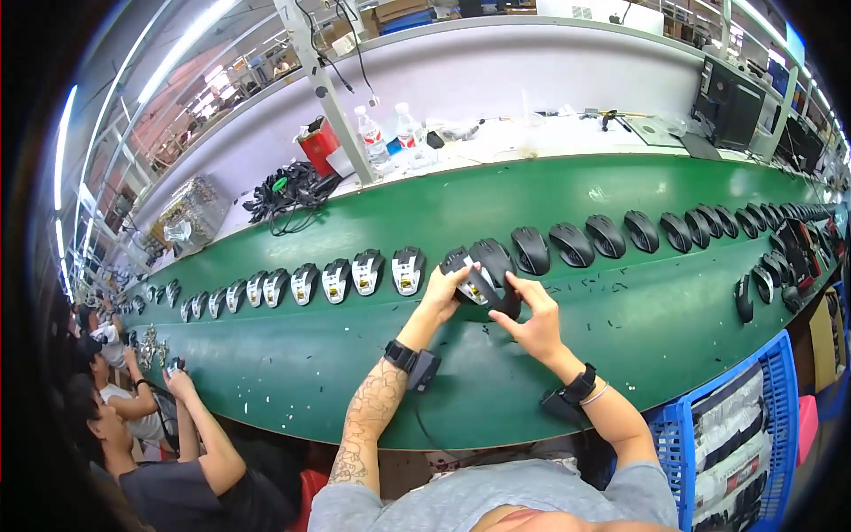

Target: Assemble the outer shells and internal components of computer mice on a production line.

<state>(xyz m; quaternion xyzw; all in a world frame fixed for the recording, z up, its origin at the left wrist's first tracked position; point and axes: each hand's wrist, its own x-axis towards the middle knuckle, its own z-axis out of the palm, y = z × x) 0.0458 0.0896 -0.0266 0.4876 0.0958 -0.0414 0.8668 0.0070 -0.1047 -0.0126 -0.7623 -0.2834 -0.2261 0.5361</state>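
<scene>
Both of my hands are over the green bench, closed about a black computer mouse (480,289) whose pale inside and yellow label show. My left hand (441,294) grips its left side. At its right end, my right hand (534,321) pinches a dark part; whether this is a loose cover or the mouse's own shell, I cannot tell. Just beyond my fingers lies a closed black mouse (493,255). Left of my hands runs a row of mice with bare pale tops, the nearest being an uncovered mouse (409,270). To the right, a row of closed black mice (572,245) curves away.
Small black scraps (612,285) litter the green bench (355,372). A blue crate (678,448) with packed goods stands at my lower right. Tangled black cables (288,191) and bottles (370,137) are at the back. At the left, a co-worker (191,452) handles a small part.
</scene>
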